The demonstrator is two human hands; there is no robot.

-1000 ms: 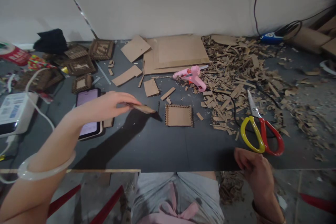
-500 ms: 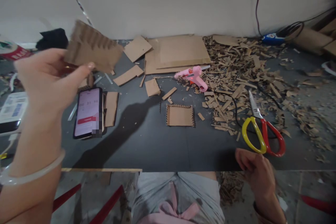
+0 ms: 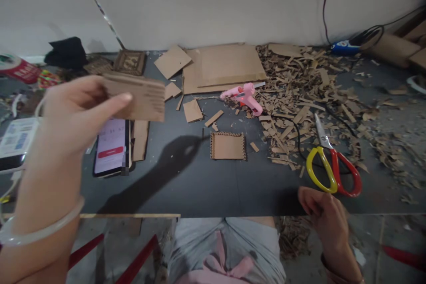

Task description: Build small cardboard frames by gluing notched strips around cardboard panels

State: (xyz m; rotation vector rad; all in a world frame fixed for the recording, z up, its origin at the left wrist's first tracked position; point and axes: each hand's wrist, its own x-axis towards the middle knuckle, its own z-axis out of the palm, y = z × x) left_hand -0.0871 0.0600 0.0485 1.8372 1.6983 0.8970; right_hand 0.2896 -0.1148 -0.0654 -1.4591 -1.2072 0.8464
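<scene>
The offcut (image 3: 135, 97) is matt corrugated cardboard, the glue gun (image 3: 242, 99) glossy plastic, and the scissors (image 3: 333, 164) metal with shiny plastic handles.

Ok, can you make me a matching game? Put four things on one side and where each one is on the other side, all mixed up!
Things:
1. pink glue gun
2. scissors
3. phone
4. cardboard piece

Places:
A. just above the right hand
B. held in the left hand
C. in front of the big cardboard sheet
D. below the left hand

Pairs: 1-C, 2-A, 3-D, 4-B
</scene>
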